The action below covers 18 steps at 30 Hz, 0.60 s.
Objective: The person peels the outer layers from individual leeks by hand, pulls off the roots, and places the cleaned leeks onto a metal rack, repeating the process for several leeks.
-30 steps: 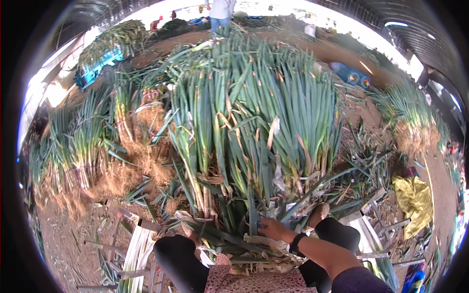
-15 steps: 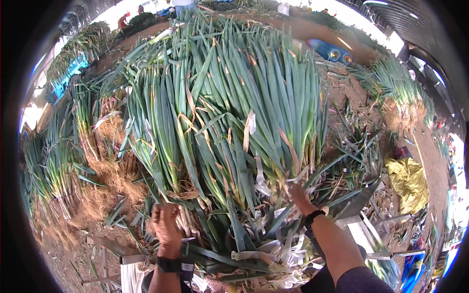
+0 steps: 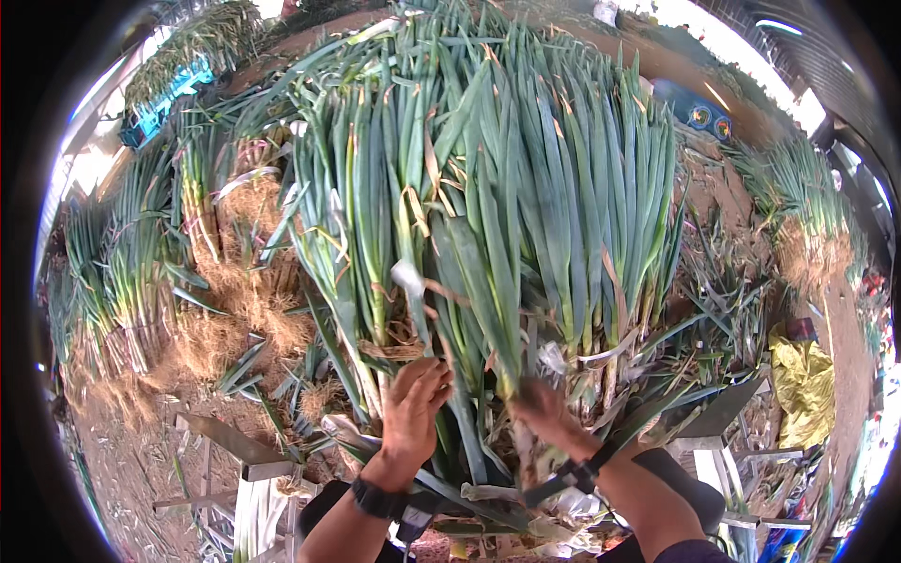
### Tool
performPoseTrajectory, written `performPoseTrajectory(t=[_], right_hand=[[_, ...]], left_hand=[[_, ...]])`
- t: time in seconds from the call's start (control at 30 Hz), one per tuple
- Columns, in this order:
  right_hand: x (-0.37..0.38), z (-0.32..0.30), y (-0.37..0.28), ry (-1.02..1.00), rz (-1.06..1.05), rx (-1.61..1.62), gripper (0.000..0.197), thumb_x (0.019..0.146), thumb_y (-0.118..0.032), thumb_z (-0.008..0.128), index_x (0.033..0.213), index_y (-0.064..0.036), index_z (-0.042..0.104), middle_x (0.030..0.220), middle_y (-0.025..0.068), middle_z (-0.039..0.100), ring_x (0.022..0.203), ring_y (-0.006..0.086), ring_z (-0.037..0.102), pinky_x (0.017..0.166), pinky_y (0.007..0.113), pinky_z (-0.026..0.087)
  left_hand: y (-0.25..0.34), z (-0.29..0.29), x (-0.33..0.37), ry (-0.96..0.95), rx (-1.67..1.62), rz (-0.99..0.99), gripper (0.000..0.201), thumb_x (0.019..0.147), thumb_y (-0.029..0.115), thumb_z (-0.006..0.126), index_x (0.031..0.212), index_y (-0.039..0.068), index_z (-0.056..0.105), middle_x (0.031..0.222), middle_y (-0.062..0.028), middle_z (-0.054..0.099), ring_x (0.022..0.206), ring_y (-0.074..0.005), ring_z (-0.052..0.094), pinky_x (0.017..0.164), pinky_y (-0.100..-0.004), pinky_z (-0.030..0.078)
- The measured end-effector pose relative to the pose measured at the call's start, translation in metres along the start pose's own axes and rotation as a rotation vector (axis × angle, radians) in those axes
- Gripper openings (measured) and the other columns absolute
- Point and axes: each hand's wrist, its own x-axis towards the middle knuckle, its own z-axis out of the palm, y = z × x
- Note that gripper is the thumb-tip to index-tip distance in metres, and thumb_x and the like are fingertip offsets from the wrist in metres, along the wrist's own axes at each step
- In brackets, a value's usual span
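A large heap of long green onions (image 3: 601, 206) lies in front of me, leaves pointing away and pale stems toward me. My right hand (image 3: 546, 415), smeared by motion, is closed around the lower stem of one thick green onion (image 3: 481, 300) at the heap's near edge. Left of it, my left hand (image 3: 413, 408) is raised with fingers slightly bent and apart, holding nothing that shows. A dry brown leaf band (image 3: 392, 353) wraps stems just beyond the left hand. A loose whitish leaf piece (image 3: 407, 279) appears blurred above that hand.
Rooted green onion bundles (image 3: 141, 319) stand on the left; another bundle (image 3: 812, 235) is at the far right. Metal frames with flat plates (image 3: 239, 446) flank me on both sides. A yellow sack (image 3: 804, 385) and leaf scraps (image 3: 723, 300) lie right, a blue crate (image 3: 169, 98) far left.
My right hand has moved left from the right-hand stems to a thick green onion in the middle. My left hand has risen and shifted right, its fingers loosening. The whole view has shifted.
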Motion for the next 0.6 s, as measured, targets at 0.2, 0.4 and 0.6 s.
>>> performPoseTrajectory(t=[0.2, 0.4, 0.6], right_hand=[[-0.087, 0.063, 0.006, 0.121, -0.570, -0.231, 0.027, 0.080, -0.013, 0.062, 0.103, -0.0013, 0.052, 0.082, 0.0107, 0.058, 0.073, 0.0173, 0.057, 0.063, 0.031, 0.046], [-0.092, 0.063, -0.091, 0.175, -0.233, -0.159, 0.026, 0.077, -0.005, 0.061, 0.102, 0.0000, 0.054, 0.087, 0.0107, 0.060, 0.074, 0.0166, 0.058, 0.067, 0.028, 0.047], [-0.095, 0.077, -0.133, 0.103, -0.412, 0.048, 0.015, 0.076, -0.008, 0.064, 0.083, 0.0000, 0.053, 0.066, 0.0076, 0.054, 0.057, 0.0133, 0.050, 0.052, 0.031, 0.040]], left_hand=[[-0.015, 0.006, -0.001, -0.184, -0.155, -0.377, 0.038, 0.083, 0.032, 0.063, 0.109, 0.006, 0.052, 0.093, -0.0066, 0.060, 0.079, -0.0205, 0.059, 0.067, -0.0348, 0.050], [0.025, -0.002, -0.049, -0.297, -0.199, -0.255, 0.041, 0.080, 0.026, 0.068, 0.111, 0.005, 0.051, 0.097, -0.0063, 0.059, 0.086, -0.0202, 0.058, 0.073, -0.0360, 0.050], [0.057, -0.010, -0.047, -0.121, -0.236, -0.028, 0.039, 0.080, 0.021, 0.068, 0.113, 0.006, 0.052, 0.101, -0.0088, 0.059, 0.090, -0.0232, 0.057, 0.072, -0.0366, 0.051]])
